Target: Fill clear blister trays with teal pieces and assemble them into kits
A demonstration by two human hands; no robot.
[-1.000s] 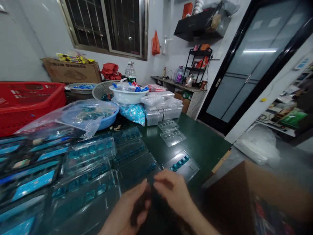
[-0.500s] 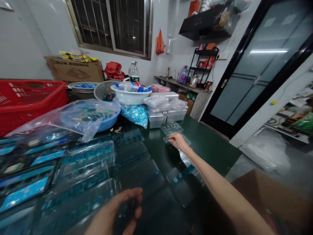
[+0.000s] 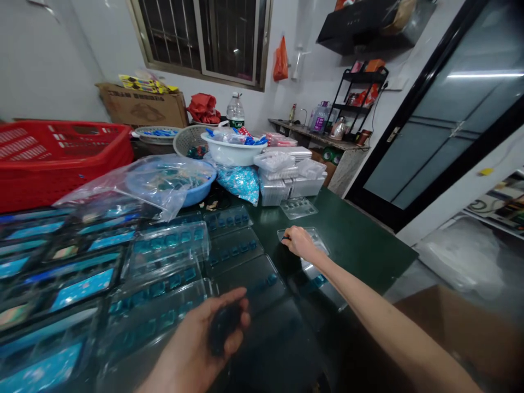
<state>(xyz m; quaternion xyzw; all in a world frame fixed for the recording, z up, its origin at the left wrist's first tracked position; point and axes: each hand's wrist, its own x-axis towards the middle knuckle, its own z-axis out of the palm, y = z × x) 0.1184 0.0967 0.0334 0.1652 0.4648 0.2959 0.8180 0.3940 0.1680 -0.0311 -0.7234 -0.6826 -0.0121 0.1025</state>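
Left hand (image 3: 192,349) sits closest, curled around a small dark object (image 3: 224,327) held in the palm; it's too dark to say what the object is. Right beneath that hand, clear blister trays (image 3: 159,319) with teal-blue pieces spread across the dark green counter (image 3: 364,234), and blue printed cards (image 3: 82,288) line up along the left side. Over to the right, the right hand (image 3: 301,243) reaches out, its fingertips (image 3: 287,236) on the rim of an empty clear plastic tray (image 3: 318,244). It's touching, but a pinch or a light contact? Can't tell from here! Just beyond sits another clear tray (image 3: 298,208), then a stack of clear plastic boxes (image 3: 286,185) beside a blue foil bag (image 3: 239,184). A plastic bag (image 3: 164,183) drapes over a blue basin (image 3: 200,188), with a white bowl (image 3: 231,153) behind it and a woven basket (image 3: 188,141) next to that. Far left, a red plastic crate (image 3: 53,164) fills the corner, and a cardboard box (image 3: 141,106) stands under the barred window (image 3: 200,38).
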